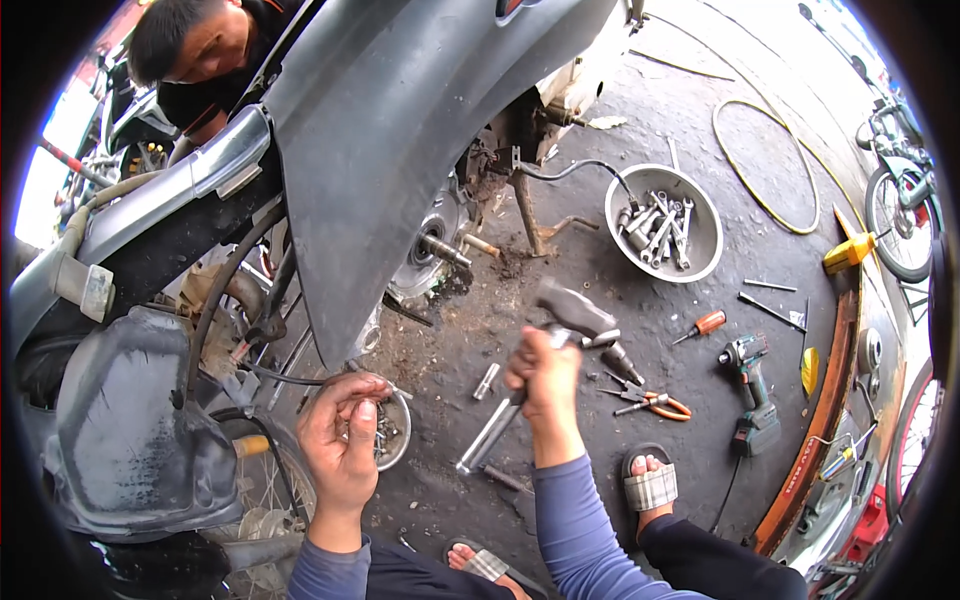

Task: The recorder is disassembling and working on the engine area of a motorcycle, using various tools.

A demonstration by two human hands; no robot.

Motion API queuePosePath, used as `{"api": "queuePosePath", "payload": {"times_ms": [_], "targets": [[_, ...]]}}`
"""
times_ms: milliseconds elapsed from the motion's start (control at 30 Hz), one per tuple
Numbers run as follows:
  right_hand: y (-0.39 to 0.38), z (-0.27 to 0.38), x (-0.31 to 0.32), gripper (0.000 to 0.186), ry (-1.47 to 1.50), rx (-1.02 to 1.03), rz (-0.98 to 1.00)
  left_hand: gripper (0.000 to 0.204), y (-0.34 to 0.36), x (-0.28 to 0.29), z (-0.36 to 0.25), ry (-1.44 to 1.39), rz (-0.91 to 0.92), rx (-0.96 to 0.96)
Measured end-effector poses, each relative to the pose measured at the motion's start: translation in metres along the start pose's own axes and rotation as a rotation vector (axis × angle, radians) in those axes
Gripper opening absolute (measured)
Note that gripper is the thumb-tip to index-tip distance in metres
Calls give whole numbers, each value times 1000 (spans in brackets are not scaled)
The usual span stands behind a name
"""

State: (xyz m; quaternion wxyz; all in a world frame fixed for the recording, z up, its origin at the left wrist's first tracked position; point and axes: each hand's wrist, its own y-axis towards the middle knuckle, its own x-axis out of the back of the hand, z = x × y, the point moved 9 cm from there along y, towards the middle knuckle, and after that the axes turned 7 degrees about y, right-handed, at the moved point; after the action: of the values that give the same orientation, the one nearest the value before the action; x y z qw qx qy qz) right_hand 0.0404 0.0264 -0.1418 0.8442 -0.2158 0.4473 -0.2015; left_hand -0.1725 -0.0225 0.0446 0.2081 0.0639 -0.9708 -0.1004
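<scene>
My right hand (545,385) is wrapped round a hammer (577,308). The dark head points up, and the shiny metal handle slants down to the left. The hammer is above the floor, slightly blurred. My left hand (342,435) is at the tip of the grey motorcycle panel (365,150), fingers curled in and thumb bent toward them. A thin metal piece shows by its fingertips; what it grips, if anything, I cannot make out. Partly behind this hand is a small bowl (404,440) of small metal parts. Ahead, a shaft (445,250) sticks out of the exposed engine.
A metal bowl (712,235) of wrenches stands on the floor. Around it lie a screwdriver (708,322), a cordless driver (750,395), pliers (668,405), a loose socket (487,381) and a coiled hose (810,180). Across the motorcycle, another person (190,50) leans in.
</scene>
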Motion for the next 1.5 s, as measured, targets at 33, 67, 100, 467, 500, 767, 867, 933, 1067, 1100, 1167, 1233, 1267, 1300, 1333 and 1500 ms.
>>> {"api": "queuePosePath", "payload": {"times_ms": [33, 67, 100, 467, 500, 767, 867, 933, 1067, 1100, 1167, 1233, 1267, 1300, 1333, 1500], "targets": [[1, 23, 19, 21, 87, 110, -95, 21, 1, -2, 1, -7, 0, -6], [0, 42, 33, 20, 231, 174, -165, 21, -3, 4, 2, 2, -2, 4], [0, 65, 46, 23, 290, 307, -264, 22, -6, 9, 4, 12, -6, 16], [-22, -21, -30, 21, -339, -105, 128, 21, -5, 9, -3, -12, -41, -20], [-21, -17, -6, 16, -191, -111, 81, 21, -4, 7, -6, -12, -21, -35], [-23, 156, 88, 25, 647, 805, -242, 20, -12, 27, -2, -26, -95, 5], [7, 55, -1, 21, 31, 556, -334, 20, -7, 15, -8, -42, -94, -18], [8, -6, -20, 20, -218, 312, -152, 19, -7, 12, -1, -43, -93, 18], [-2, -12, 16, 21, -239, -3, -47, 19, -5, -6, -14, -11, 3, -53], [-1, 11, 34, 20, -147, 72, -105, 19, -4, -6, -15, -7, -4, -62], [0, 67, 74, 23, 58, 264, -174, 20, -6, -1, -9, -33, -20, -15], [-6, 130, 109, 27, 277, 516, -308, 22, -9, 2, -8, -38, -32, -7], [-10, 153, 117, 29, 378, 617, -334, 23, -11, 9, -8, -4, -46, -12], [-15, 167, 121, 30, 482, 716, -360, 24, -14, 16, -11, 32, -59, -20], [-16, 171, 121, 31, 577, 778, -350, 26, -15, 20, -14, 53, -66, -24], [10, -3, -14, 20, -727, 552, -156, 26, -16, 14, -18, 34, -76, -48]]}}
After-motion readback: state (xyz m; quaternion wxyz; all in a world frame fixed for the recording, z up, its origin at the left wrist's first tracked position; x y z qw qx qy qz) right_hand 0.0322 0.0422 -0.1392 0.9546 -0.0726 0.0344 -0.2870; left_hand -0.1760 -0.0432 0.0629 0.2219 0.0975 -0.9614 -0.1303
